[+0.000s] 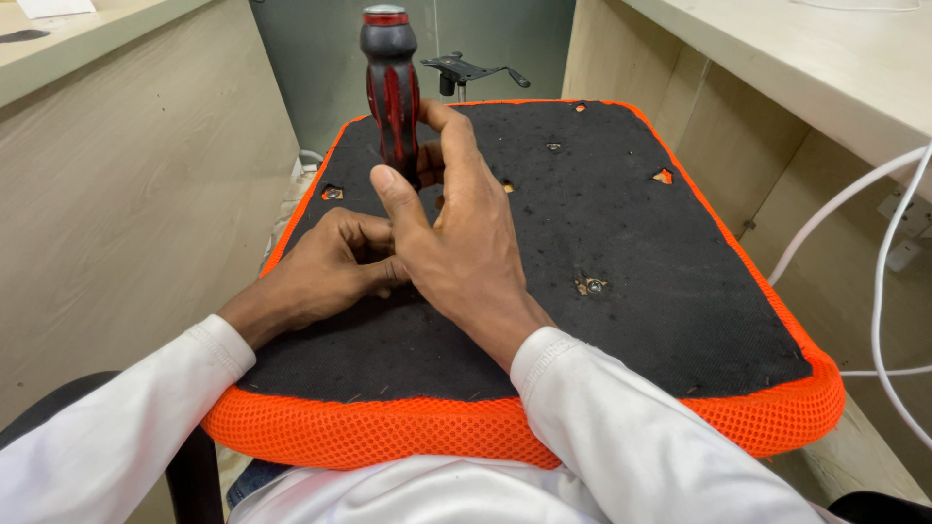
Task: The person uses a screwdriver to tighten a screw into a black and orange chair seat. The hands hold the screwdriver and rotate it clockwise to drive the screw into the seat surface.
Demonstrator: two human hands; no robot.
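Screwdriver [390, 87] upright on black underside of orange seat cushion [631, 262], red-and-black handle near its far left part. Right hand [461, 243] loosely curled about lower handle, thumb and fingertips touching it. Left hand [335, 267] just beside, fingers bent inward on fabric, contents hidden. White cables [879, 281] at right, chair mechanism [466, 70] beyond.

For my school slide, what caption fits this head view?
Two hands steady an upright red-and-black screwdriver on an orange-edged seat cushion.
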